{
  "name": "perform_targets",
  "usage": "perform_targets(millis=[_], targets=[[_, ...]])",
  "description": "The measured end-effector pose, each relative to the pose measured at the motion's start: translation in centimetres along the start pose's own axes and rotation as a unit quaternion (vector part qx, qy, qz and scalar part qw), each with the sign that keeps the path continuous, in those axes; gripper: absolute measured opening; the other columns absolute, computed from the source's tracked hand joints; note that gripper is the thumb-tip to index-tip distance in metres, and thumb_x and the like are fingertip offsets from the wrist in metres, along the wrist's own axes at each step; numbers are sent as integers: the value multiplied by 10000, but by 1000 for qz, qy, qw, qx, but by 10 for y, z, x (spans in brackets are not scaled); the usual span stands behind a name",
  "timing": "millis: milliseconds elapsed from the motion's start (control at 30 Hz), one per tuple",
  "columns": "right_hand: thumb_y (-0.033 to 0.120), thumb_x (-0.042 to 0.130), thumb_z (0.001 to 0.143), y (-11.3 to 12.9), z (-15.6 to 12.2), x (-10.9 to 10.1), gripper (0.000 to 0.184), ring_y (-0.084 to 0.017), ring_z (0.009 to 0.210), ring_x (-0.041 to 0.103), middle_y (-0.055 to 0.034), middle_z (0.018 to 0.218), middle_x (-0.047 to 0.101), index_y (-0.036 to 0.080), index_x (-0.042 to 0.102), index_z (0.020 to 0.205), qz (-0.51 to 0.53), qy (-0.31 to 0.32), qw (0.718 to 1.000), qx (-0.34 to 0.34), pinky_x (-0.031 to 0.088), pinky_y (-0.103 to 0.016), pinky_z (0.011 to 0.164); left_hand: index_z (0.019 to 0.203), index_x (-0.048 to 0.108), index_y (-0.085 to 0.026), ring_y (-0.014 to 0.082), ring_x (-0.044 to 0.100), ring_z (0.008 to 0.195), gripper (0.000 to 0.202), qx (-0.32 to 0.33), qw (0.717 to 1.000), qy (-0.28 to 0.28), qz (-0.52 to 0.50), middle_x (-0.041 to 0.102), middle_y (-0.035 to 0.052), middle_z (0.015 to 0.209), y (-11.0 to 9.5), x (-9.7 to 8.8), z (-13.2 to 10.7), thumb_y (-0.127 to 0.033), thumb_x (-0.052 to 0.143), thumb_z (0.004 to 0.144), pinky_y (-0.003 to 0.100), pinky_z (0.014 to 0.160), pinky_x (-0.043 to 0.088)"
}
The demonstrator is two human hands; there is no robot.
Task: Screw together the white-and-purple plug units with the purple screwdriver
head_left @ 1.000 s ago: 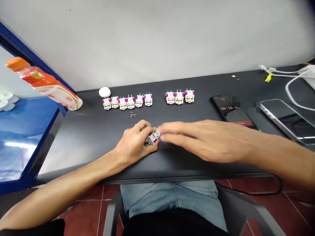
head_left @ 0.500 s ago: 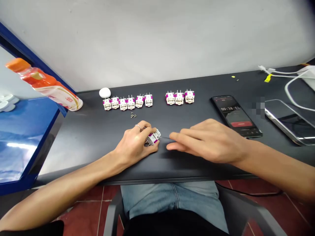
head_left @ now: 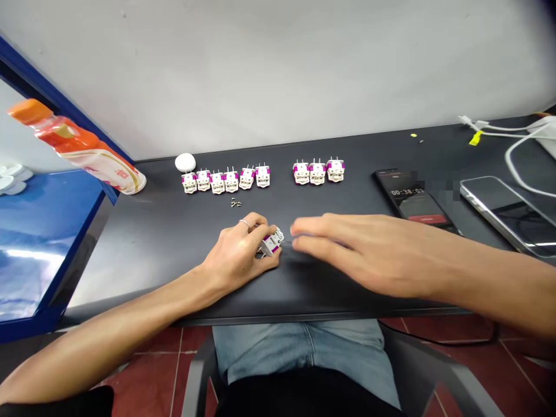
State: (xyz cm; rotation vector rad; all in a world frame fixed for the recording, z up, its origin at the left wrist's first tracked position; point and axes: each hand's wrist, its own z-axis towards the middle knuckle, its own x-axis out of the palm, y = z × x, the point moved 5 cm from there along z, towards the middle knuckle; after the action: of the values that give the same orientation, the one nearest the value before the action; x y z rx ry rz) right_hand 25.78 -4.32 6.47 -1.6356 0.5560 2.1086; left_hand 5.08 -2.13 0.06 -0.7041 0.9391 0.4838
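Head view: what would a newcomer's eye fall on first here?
Probably the orange-capped plastic bottle standing at the left end of the black desk. Next, the left hand gripping a small white-and-purple plastic plug mid-desk, the blurred right hand beside it. Behind, six similar plugs and three more line up before the grey wall.

Readable display: the dark phone (head_left: 395,191), lying on the tabletop (head_left: 174,231) and partly covered by my right grip (head_left: 373,249). In light digits (head_left: 407,192) across its screen I read 00:38:0, followed by a less distinct final digit that I take as 1. The faint lettering on the red bar (head_left: 428,219) below them is too small for me to resolve. Printed label: the orange bottle (head_left: 78,145) to my left. Its pale band (head_left: 93,163) carries a red mark (head_left: 121,174), illegible from my position.
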Motion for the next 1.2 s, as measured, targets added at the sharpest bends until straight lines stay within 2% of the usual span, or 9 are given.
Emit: perform_targets(millis=[100, 233, 433, 500, 633, 733, 900, 1067, 1200], targets=[[248, 423, 1187, 10, 2, 1, 356, -158, 689, 683, 5, 1005, 837, 265, 773, 1121, 3, 36, 999, -38, 426, -305, 569, 1184, 811, -173, 214, 805, 900, 255, 4, 1000, -1, -4, 800, 88, 1137, 0, -1, 0, -255, 789, 944, 320, 758, 667], [145, 500, 1156, 19, 2, 2, 276, -137, 557, 604, 35, 814, 762, 204, 757, 1074, -85, -56, 994, -49, 338, -345, 510, 1216, 809, -179, 214, 801, 902, 288, 1, 1000, 1, -2, 797, 88, 1145, 1, 0, 0, -241, 790, 936, 318, 755, 661], [355, 492, 1220, 13, -3, 5, 326, -116, 488, 584, 65, 640, 690, 190, 711, 1043, -77, -142, 984, 68, 349, -316, 500, 1212, 801, -197, 187, 778, 870, 262, 5, 1000, -10, 21, 788, 81, 1142, 1, 0, -2, -260, 787, 958, 287, 714, 624], [373, 451, 1222, 12, -4, 3, 331, -148, 550, 659, 7, 778, 781, 169, 708, 1171, -41, -111, 990, 80, 418, -311, 519, 1198, 800, -194, 181, 769, 853, 249, 6, 1000, -15, 26, 787, 81, 1142, 1, 0, -2, -265, 792, 960, 284, 706, 616], [134, 369, 1158, 19, -8, 1, 402, -206, 1042, 829, -106, 1274, 849, 190, 705, 1371, 27, -57, 998, -8, 647, -329, 851, 1159, 799, -196, 187, 773, 867, 212, -2, 1000, -7, 15, 790, 76, 1123, 1, 0, -1, -270, 804, 960, 298, 737, 634], [105, 374, 1158, 25, -12, 3, 401, -156, 929, 844, -36, 1130, 884, 195, 755, 1243, 4, -91, 994, -62, 617, -264, 699, 1166, 802, -195, 202, 790, 895, 217, 0, 1000, -7, 6, 793, 80, 1118, 2, -1, -1, -267, 806, 962, 309, 757, 652], [217, 628, 1149, 19, -7, 4, 168, -131, 745, 819, 10, 989, 893, 199, 742, 1271, -74, -188, 979, -5, 479, -277, 532, 1206, 805, -208, 209, 795, 929, 263, -3, 1000, 5, 12, 787, 84, 1155, 3, 0, -1, -287, 806, 955, 302, 764, 655], [190, 476, 1159, 5, -7, 7, 372, -201, 1072, 839, -123, 1522, 761, 205, 623, 1500, 40, -96, 994, 21, 640, -305, 786, 1183, 802, -212, 195, 785, 898, 244, -17, 1000, 9, 4, 789, 68, 1135, 3, 1, -1, -275, 802, 947, 298, 762, 648], [194, 537, 1165, 6, -14, 10, 243, -157, 809, 801, -12, 1120, 878, 214, 730, 1311, 28, -85, 996, -2, 606, -292, 697, 1179, 803, -197, 196, 790, 889, 237, -3, 1000, -9, 4, 797, 75, 1124, 1, 0, -1, -268, 802, 952, 298, 752, 647]])
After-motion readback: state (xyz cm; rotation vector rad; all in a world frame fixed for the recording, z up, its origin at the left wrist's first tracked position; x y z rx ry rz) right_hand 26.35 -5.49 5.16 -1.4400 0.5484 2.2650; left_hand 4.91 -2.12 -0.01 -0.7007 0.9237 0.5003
